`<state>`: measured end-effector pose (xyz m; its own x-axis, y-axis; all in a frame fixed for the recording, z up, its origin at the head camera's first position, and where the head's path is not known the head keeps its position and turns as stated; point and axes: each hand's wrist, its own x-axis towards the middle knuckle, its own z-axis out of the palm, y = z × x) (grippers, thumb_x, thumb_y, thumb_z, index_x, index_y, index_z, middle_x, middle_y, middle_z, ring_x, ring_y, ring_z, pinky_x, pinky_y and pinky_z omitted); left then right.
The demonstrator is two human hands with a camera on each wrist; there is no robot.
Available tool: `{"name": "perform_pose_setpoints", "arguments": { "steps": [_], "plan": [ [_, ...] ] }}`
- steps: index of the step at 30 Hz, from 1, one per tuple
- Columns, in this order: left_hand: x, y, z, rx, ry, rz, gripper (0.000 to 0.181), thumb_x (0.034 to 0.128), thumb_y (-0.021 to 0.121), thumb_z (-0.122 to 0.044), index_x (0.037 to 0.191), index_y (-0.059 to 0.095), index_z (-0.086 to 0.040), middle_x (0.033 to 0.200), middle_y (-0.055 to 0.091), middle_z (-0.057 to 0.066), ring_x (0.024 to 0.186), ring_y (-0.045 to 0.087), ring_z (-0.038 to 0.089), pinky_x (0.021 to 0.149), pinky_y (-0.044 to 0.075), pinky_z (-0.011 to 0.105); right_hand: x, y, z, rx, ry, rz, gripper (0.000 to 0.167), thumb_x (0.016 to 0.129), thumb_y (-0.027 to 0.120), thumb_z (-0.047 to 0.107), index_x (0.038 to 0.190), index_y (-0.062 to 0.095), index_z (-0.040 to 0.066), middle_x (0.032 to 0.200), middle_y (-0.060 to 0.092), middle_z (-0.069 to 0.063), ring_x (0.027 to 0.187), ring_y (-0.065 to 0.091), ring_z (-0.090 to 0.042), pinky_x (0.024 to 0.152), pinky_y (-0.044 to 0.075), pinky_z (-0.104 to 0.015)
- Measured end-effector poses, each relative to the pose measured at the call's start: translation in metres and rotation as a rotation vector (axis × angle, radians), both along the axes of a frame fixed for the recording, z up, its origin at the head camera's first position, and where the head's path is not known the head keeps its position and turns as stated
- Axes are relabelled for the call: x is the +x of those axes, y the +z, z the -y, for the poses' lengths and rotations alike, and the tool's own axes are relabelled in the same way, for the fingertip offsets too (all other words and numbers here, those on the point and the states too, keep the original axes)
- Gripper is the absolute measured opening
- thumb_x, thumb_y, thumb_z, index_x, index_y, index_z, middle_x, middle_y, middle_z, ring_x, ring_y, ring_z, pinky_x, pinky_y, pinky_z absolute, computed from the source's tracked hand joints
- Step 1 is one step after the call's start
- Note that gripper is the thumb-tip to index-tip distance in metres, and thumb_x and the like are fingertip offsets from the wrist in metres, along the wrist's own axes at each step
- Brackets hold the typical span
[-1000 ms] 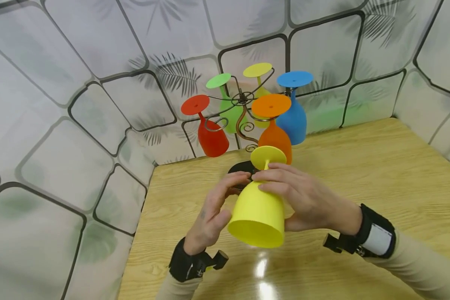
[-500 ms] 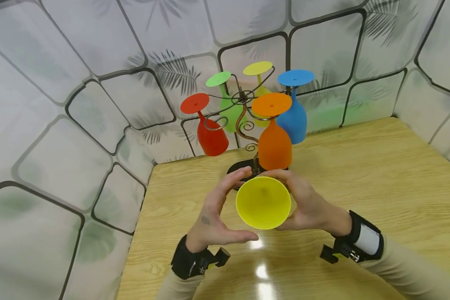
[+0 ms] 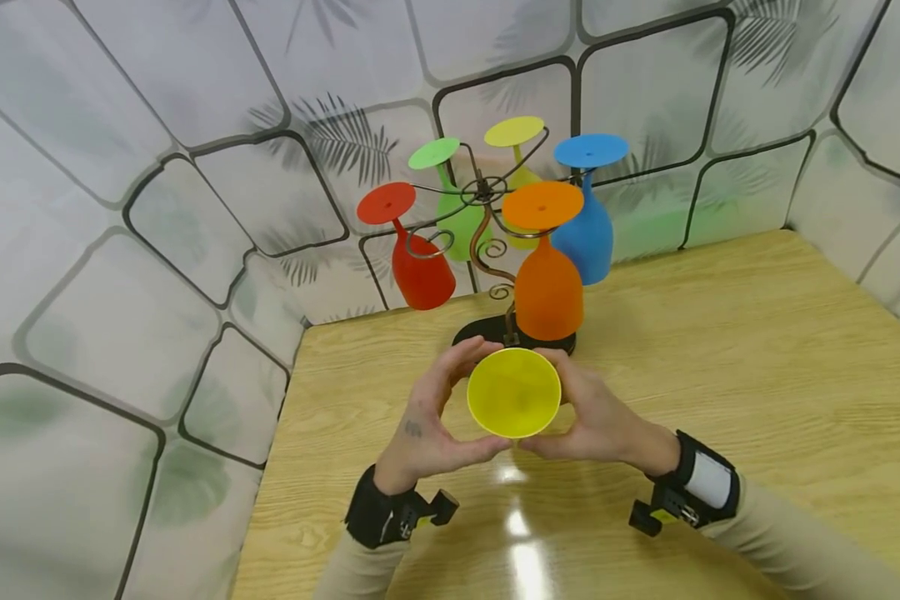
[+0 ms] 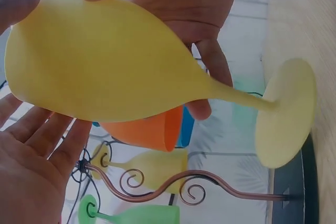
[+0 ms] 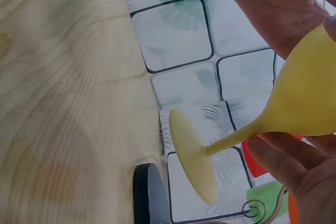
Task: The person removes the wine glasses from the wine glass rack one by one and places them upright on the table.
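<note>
One yellow goblet (image 3: 513, 392) has turned mouth-up between two hands (image 3: 425, 419) (image 3: 600, 417).

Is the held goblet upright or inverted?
Upright, somewhat tilted: the head view looks into the held goblet; wrist views show its foot toward the table.

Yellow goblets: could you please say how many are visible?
2: the held goblet, in the left hand and right hand; the rear goblet, upside down on the rack, partly hidden behind the orange goblet.
</note>
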<state>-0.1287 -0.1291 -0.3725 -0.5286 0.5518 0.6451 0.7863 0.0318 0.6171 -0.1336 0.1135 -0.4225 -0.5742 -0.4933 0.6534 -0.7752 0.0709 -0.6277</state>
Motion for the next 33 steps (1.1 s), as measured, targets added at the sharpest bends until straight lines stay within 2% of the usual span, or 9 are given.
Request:
{"name": "perform_pose_setpoints", "arguments": {
  "steps": [3,6,10,15,21,25,33],
  "plan": [
    [-0.004,-0.004,-0.001,-0.022,0.02,0.011,0.099,0.0686,0.092,-0.006,0.151,0.038,-0.001,0.139,0.059,0.021,0.122,0.063,0.031,0.103,0.054,0.043,0.0,-0.005,-0.001,0.023,-0.017,0.082,0.091,0.072,0.093,0.014,0.144,0.039,0.002,0.136,0.059,-0.011,0.115,0.065,-0.018,0.092,0.059,-0.03],
    [-0.01,-0.011,-0.002,-0.042,0.019,0.031,0.1,0.0647,0.091,0.001,0.15,0.04,-0.002,0.138,0.06,0.021,0.121,0.064,0.031,0.101,0.055,0.042,-0.002,-0.01,-0.003,0.066,-0.057,0.121,0.09,0.07,0.094,0.013,0.143,0.041,0.005,0.136,0.061,-0.007,0.117,0.064,-0.017,0.098,0.056,-0.033],
    [-0.015,-0.019,-0.002,-0.054,0.007,0.058,0.099,0.0652,0.09,0.004,0.15,0.039,-0.001,0.137,0.06,0.022,0.121,0.063,0.032,0.099,0.056,0.042,-0.004,-0.017,-0.004,0.14,-0.096,0.142,0.089,0.072,0.094,0.02,0.143,0.041,0.009,0.136,0.061,-0.003,0.116,0.062,-0.015,0.1,0.054,-0.038],
    [-0.016,-0.026,0.0,-0.061,0.014,0.095,0.098,0.0662,0.089,0.005,0.15,0.039,-0.002,0.135,0.061,0.023,0.12,0.062,0.033,0.095,0.058,0.044,-0.006,-0.023,-0.004,0.197,-0.103,0.156,0.085,0.076,0.091,0.026,0.142,0.041,0.009,0.133,0.063,-0.003,0.113,0.063,-0.014,0.096,0.056,-0.042],
    [-0.017,-0.031,0.0,-0.081,0.015,0.107,0.097,0.0676,0.089,0.003,0.15,0.039,-0.002,0.135,0.061,0.022,0.117,0.063,0.034,0.092,0.059,0.046,-0.006,-0.028,-0.005,0.21,-0.1,0.159,0.084,0.077,0.09,0.027,0.142,0.041,0.007,0.131,0.064,-0.006,0.111,0.065,-0.017,0.095,0.057,-0.044],
    [-0.018,-0.033,0.0,-0.09,0.027,0.119,0.096,0.0687,0.088,0.002,0.15,0.038,-0.003,0.135,0.061,0.021,0.117,0.063,0.035,0.092,0.06,0.045,-0.008,-0.031,-0.005,0.215,-0.095,0.194,0.084,0.077,0.09,0.029,0.143,0.041,0.008,0.133,0.063,-0.003,0.113,0.064,-0.016,0.096,0.056,-0.044],
    [-0.016,-0.039,0.0,-0.107,0.033,0.214,0.093,0.0724,0.087,0.0,0.151,0.039,-0.007,0.137,0.06,0.018,0.121,0.062,0.033,0.098,0.057,0.044,-0.007,-0.036,-0.004,0.234,-0.092,0.253,0.086,0.078,0.089,0.031,0.145,0.039,0.011,0.136,0.06,0.001,0.117,0.06,-0.013,0.103,0.052,-0.048]
  ]
}}
